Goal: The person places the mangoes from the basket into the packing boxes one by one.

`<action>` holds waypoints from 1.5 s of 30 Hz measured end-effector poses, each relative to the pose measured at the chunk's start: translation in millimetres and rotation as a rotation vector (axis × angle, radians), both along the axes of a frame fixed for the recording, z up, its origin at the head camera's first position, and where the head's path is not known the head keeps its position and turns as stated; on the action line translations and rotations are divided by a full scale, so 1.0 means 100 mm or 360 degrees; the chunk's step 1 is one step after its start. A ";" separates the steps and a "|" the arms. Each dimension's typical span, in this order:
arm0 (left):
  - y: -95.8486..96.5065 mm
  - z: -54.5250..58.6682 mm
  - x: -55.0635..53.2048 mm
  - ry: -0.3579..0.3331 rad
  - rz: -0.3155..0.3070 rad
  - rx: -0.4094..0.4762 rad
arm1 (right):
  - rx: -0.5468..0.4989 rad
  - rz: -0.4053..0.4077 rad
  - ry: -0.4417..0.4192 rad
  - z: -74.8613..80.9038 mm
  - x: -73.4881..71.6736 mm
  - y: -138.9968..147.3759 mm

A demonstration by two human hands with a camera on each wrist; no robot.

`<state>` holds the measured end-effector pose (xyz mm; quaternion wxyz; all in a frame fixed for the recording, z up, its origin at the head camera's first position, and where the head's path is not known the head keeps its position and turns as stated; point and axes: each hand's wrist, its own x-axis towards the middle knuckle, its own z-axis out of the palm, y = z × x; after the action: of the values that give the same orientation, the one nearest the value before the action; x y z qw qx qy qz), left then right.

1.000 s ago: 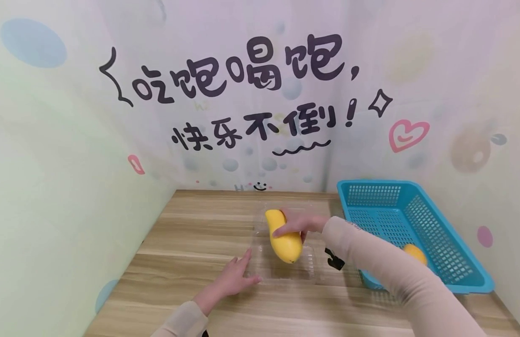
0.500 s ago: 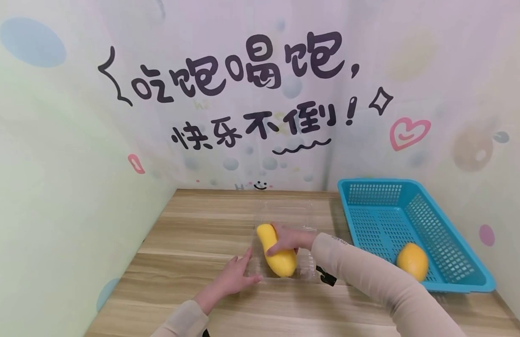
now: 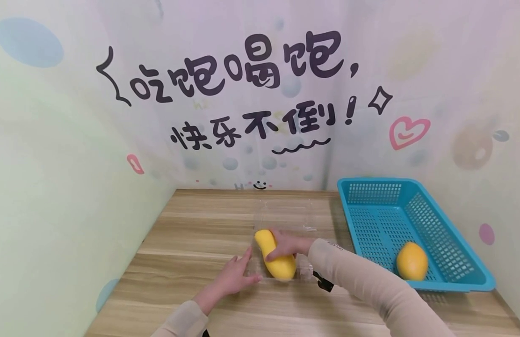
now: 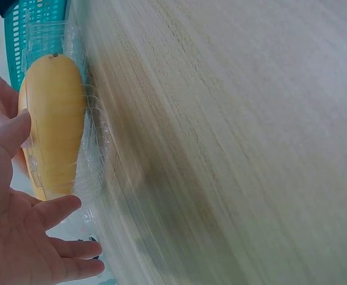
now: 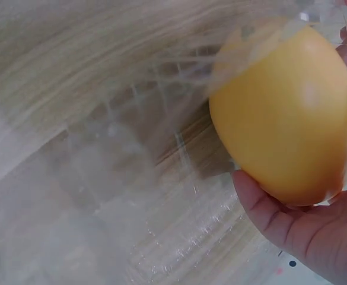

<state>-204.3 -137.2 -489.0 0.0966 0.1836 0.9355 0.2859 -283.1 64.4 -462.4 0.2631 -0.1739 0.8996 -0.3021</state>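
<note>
My right hand [image 3: 285,244] grips a long yellow fruit [image 3: 282,268] with a narrower neck and a rounded thick end. The fruit lies slanted within the base of a clear plastic clamshell box [image 3: 305,269], whose lid [image 3: 285,214] is folded back toward the wall. In the left wrist view, the end of the yellow fruit [image 4: 54,127] carries a small dark spot. My left hand [image 3: 232,278] has its fingers and thumb spread at the box's near left side. Seen from the right wrist, clear plastic overlaps part of the yellow fruit [image 5: 286,113].
A blue perforated basket [image 3: 462,252] stands to the right, with a rounder orange-yellow fruit [image 3: 412,261] near its front end. The wooden table [image 3: 180,234] meets a printed wall [image 3: 260,107] at the back. A black clip [image 3: 323,282] hangs at my right wrist.
My right hand has lowered the long yellow fruit toward me and slightly left, down into the box base. My left hand has stayed in place. The fruit in the basket is now uncovered by the sleeve.
</note>
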 end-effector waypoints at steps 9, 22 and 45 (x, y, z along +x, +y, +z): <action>0.00 -0.02 -0.01 0.0014 -0.0016 0.0017 | -0.0003 0.0017 0.0024 -0.04 -0.01 -0.01; 0.00 -0.01 -0.01 -0.0001 0.0013 -0.0012 | 0.0042 -0.0111 -0.0014 -0.11 -0.02 -0.02; 0.00 -0.02 0.00 -0.0023 0.0035 -0.0017 | 0.0008 -0.0118 -0.0030 -0.08 -0.02 0.01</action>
<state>-203.8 -137.6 -490.6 0.1012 0.1707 0.9383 0.2832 -285.0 65.9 -470.9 0.2607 -0.1368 0.9037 -0.3109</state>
